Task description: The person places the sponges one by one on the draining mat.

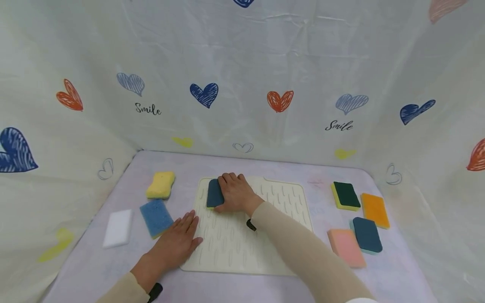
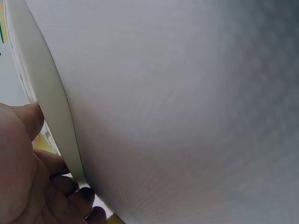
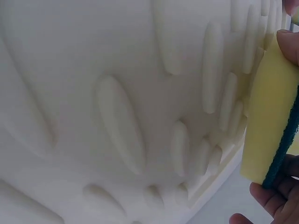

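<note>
My right hand grips a scouring sponge by its sides, over the upper left part of a cream ridged mat. The sponge's dark blue-green scouring face is up; its yellow foam faces the mat in the right wrist view. My left hand rests with fairly straight fingers at the mat's left edge, thumb over the border. In the left wrist view that hand lies along the pale mat edge. Close by its fingers is a blue sponge.
Left of the mat lie a yellow wavy-sided sponge and a white block. On the right are a dark green and yellow sponge, an orange one, a dark blue one and a pink one. A heart-printed curtain hangs behind.
</note>
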### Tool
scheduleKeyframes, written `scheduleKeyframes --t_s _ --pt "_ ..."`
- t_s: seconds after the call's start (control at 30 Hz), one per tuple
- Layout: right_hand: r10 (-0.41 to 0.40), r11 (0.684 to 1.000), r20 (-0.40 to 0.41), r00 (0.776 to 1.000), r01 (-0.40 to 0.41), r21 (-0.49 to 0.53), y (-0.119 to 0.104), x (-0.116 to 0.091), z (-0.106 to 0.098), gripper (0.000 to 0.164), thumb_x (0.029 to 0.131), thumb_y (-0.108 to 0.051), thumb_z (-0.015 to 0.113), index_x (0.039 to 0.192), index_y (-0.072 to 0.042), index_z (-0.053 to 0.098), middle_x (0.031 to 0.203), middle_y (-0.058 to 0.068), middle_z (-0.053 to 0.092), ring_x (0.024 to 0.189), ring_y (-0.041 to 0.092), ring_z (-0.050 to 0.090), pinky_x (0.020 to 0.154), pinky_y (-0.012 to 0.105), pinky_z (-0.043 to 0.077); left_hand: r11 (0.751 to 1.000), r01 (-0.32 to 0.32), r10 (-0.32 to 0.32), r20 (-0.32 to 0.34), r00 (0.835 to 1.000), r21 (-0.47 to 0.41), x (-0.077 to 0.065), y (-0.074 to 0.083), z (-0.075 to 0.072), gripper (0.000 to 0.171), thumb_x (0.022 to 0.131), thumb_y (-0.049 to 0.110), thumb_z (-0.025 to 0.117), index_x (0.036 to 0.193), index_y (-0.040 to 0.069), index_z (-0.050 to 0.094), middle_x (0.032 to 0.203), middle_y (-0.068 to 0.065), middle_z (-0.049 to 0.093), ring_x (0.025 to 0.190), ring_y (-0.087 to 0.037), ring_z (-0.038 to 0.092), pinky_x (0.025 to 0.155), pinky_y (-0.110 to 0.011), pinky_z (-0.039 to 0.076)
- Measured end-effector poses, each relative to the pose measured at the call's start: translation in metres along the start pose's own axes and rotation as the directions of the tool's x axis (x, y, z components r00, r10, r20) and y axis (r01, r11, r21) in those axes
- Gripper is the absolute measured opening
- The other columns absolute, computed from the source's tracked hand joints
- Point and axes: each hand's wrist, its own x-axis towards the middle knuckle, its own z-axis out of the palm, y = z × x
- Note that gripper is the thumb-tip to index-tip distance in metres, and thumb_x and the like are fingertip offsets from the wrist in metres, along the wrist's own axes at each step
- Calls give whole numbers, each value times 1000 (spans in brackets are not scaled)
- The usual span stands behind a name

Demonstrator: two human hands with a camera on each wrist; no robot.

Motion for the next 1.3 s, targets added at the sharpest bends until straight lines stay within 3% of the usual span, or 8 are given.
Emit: scheduleKeyframes --t_s 0.77,1.3 --pt "-4 998 -10 1000 5 64 -5 9 3 101 84 -83 64 154 -12 45 150 4 52 136 21 52 106 42 46 1000 -10 10 -14 1000 7 0 -2 2 69 110 37 56 157 -10 39 168 -29 30 156 -45 32 126 -61 31" --pt "2 997 26 1000 -4 78 -6 12 6 104 85 -83 63 158 -12 41 155 4 49 141 21 49 110 44 46 1000 -26 26 -25 999 -1 -1 -1 0 67 111 36 56 157 -11 39 168 -30 31 156 -46 33 126 -61 31"
